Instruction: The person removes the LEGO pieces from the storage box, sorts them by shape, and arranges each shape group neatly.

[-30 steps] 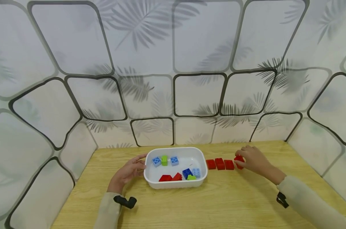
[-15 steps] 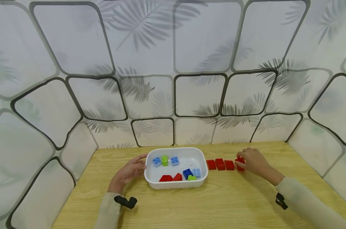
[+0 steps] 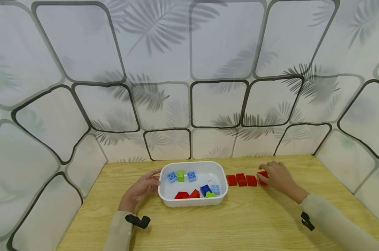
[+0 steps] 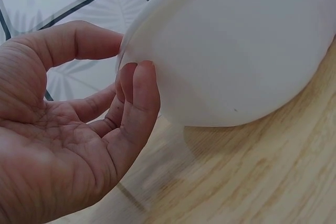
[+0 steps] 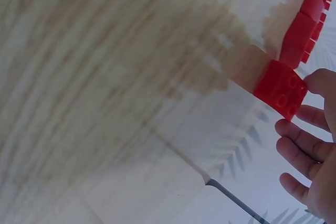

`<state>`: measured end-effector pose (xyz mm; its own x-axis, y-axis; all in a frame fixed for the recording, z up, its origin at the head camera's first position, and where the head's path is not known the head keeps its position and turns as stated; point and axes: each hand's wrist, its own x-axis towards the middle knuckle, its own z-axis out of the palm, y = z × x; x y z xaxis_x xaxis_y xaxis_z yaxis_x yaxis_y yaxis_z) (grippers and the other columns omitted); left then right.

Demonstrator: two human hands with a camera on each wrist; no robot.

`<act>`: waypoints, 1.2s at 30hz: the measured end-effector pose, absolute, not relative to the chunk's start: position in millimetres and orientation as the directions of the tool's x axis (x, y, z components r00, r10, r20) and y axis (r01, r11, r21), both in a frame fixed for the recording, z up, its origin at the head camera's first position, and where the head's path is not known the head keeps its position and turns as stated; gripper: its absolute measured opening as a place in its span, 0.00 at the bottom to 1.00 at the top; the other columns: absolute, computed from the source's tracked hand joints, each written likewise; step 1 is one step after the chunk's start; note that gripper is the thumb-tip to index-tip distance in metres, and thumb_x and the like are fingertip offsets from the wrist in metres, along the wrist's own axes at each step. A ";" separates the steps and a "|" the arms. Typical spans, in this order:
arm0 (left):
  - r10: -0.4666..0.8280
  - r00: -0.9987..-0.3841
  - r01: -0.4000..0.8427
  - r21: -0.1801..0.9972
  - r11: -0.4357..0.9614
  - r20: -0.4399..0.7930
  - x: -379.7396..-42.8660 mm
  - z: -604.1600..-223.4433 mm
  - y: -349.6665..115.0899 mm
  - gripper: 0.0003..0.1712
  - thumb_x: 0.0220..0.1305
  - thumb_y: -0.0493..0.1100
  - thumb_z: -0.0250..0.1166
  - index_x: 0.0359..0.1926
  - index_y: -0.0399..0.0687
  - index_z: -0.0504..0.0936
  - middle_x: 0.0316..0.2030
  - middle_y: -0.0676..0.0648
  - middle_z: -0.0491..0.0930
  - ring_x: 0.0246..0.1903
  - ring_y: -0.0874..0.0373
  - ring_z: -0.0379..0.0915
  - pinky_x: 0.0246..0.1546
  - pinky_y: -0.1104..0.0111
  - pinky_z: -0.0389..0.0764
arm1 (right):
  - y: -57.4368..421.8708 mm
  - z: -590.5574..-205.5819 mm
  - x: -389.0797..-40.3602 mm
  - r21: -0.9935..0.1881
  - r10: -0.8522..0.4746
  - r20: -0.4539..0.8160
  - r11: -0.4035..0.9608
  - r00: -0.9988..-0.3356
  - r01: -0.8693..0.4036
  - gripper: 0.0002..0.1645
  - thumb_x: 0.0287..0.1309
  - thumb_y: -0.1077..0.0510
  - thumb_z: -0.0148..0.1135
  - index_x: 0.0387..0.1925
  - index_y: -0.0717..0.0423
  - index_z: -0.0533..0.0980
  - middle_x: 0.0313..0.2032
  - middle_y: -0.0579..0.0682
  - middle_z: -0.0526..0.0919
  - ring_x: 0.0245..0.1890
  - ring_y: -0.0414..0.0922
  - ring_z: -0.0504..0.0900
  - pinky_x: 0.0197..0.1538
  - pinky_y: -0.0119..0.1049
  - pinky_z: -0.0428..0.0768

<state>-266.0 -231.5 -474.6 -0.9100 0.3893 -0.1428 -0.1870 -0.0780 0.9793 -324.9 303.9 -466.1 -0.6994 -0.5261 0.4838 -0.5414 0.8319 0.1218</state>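
My left hand (image 3: 143, 188) rests at the left end of a white plastic tub (image 3: 194, 202). In the left wrist view its fingers (image 4: 146, 85) are loosely bent, with the tips against the tub's rim and outer wall. Over on the right, my right hand (image 3: 278, 177) pinches a red toy building brick (image 3: 263, 178) between thumb and fingertips. That brick (image 5: 281, 88) is slightly turned, studs showing in the right wrist view. It lies at the right end of a row of three other red bricks (image 3: 241, 180), with a small gap before the nearest one.
Inside the tub are light blue bricks (image 3: 191, 176), a dark blue brick (image 3: 205, 190), green bricks (image 3: 180, 176) and red bricks (image 3: 181, 195). The wooden table (image 3: 189, 230) backs onto a patterned fabric wall (image 3: 212, 143), with side walls at left and right.
The right hand has shifted slightly left, and the red brick in its fingers has turned and tilted a little. The left hand, tub and other bricks stay as they were.
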 end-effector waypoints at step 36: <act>0.364 -0.915 -0.215 0.974 -0.076 -0.173 -268.4 -476.7 -230.8 0.40 0.73 0.32 0.54 0.80 0.34 0.47 0.46 0.54 0.83 0.46 0.62 0.82 0.48 0.66 0.84 | 297.6 -478.4 -319.8 0.083 -0.411 0.440 0.904 -0.798 -0.420 0.15 0.57 0.49 0.70 0.28 0.58 0.81 0.21 0.51 0.81 0.25 0.53 0.78 0.39 0.55 0.77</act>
